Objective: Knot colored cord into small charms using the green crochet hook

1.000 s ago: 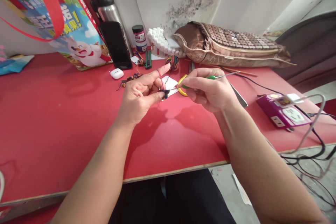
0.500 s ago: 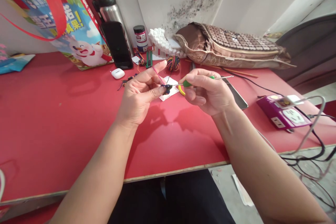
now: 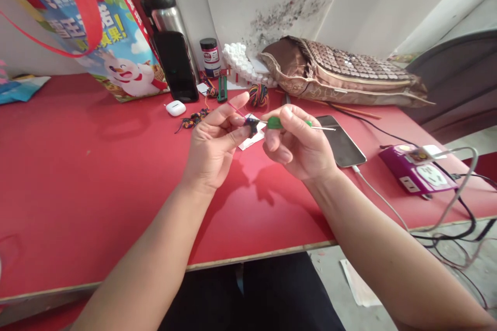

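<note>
Between thumb and fingers, my left hand (image 3: pixel 213 145) pinches a small dark crochet piece (image 3: pixel 252 125). A pink strand of yarn (image 3: pixel 236 109) runs from the piece over the raised index finger. My right hand (image 3: pixel 301 139) grips a crochet hook (image 3: pixel 275 123) by its green handle, with one metal end pointing at the piece and the other sticking out to the right. Whether the hook tip sits inside a stitch is too small to tell. Behind the hands lies a multicoloured ball of yarn (image 3: pixel 258 95). White paper (image 3: pixel 252 140) shows beneath the crochet piece.
On the red table (image 3: pixel 116 191) a finished-looking multicoloured yarn strip (image 3: pixel 194 119) lies left, near a white earbud case (image 3: pixel 176 108). A phone (image 3: pixel 176 64) leans on a steel flask (image 3: pixel 165 15). Right are a charging phone (image 3: pixel 344 142), a purple power strip (image 3: pixel 419 169) and cables.
Both hands have come closer together, the left shifting right and the right shifting slightly left. The hook has moved left toward the crochet piece. The view has shifted a little.
</note>
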`<state>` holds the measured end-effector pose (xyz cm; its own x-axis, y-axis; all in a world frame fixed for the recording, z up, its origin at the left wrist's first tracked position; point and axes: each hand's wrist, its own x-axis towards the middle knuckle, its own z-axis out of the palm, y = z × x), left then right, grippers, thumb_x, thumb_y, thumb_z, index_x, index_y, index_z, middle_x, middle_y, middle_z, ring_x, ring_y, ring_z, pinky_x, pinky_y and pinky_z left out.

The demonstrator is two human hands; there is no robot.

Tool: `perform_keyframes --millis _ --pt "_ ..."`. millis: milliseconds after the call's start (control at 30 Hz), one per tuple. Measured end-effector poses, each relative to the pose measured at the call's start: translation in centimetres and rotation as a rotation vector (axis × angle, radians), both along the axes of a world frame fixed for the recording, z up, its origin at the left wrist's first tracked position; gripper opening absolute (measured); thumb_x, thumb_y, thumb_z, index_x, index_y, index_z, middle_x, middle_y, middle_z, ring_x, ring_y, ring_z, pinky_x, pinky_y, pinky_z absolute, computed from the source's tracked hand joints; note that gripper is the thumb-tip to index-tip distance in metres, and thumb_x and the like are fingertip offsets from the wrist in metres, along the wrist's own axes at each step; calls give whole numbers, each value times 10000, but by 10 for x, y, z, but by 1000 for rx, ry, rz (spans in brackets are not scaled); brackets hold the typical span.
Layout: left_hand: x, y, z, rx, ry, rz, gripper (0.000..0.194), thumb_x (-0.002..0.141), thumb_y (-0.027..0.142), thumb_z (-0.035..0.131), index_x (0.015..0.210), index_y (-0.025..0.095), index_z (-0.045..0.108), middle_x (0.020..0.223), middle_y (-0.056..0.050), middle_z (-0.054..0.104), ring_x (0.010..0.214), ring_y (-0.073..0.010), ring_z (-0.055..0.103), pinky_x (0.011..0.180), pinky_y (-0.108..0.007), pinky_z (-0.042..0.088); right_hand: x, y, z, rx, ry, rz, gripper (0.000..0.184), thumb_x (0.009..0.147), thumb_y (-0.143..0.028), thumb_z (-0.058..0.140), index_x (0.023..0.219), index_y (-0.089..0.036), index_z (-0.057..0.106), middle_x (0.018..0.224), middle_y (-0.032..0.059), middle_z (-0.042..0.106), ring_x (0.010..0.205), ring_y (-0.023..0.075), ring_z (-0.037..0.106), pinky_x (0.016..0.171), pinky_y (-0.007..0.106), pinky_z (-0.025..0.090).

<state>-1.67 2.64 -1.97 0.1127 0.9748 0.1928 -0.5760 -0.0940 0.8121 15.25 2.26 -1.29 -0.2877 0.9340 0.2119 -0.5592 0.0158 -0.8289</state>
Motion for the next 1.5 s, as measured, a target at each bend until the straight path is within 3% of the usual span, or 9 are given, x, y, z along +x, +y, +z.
perform_keyframes --millis 200,333,700,833,967,1100,1267,1400,1500 --pt "2 -2 7 -59 -10 96 274 838 7 862 986 233 905 783 24 759 665 -72 669 603 -163 552 -4 6 -5 -51 17 -81 397 802 -530 950 827 -189 748 597 -52 667 416 42 396 420 216 324" --pt "0 -1 10 -83 13 145 279 851 -30 822 930 227 899 795 15 763 679 -79 687 652 -182 568 -4 7 -7 -83 -21 -75 404 780 -538 970 812 -189 769 623 -41 677 454 50 440 443 224 353" --pt "4 -4 4 -264 -139 -39 406 831 -10 839 1127 266 878 708 49 712 634 -92 652 690 -218 562 -5 6 -10 11 -16 -65 397 751 -560 992 830 -210 822 687 -17 740 520 79 535 544 259 484" --pt "10 -7 3 -307 -150 16 358 879 -36 773 1060 252 883 667 59 698 533 -53 532 603 -176 504 -8 8 -13 -25 -4 -147 382 791 -561 960 835 -212 810 693 -29 695 542 76 530 547 251 491" --pt "11 -5 4 -312 -125 100 303 899 -50 746 963 217 875 710 38 741 564 -49 584 577 -161 490 -8 11 -15 -78 -16 -135 367 787 -532 970 840 -203 817 698 -26 680 539 67 499 524 239 463" --pt "6 -1 3 -271 -99 74 248 860 -21 818 966 198 864 755 27 752 594 -60 622 579 -177 501 -6 14 -17 -128 -4 -84 360 767 -504 992 858 -195 832 675 -35 674 496 43 437 490 224 412" --pt "2 -6 8 -169 -89 -88 298 812 39 880 1047 221 879 713 44 716 543 -55 576 585 -189 518 -2 11 -13 -94 13 0 356 785 -492 985 890 -197 813 637 -54 658 459 38 417 454 201 378" --pt "1 -18 16 -113 -62 -423 405 705 222 1022 1086 272 895 783 -12 776 660 -165 736 497 -219 464 5 6 -9 0 31 241 399 743 -579 990 828 -226 823 562 -52 672 370 47 432 376 184 375" --pt "-2 -22 18 -64 2 -578 350 736 326 1013 1072 296 920 688 -24 717 522 -137 628 423 -228 369 10 4 -8 56 42 409 325 803 -539 964 842 -229 875 587 -4 753 327 52 474 331 169 376"
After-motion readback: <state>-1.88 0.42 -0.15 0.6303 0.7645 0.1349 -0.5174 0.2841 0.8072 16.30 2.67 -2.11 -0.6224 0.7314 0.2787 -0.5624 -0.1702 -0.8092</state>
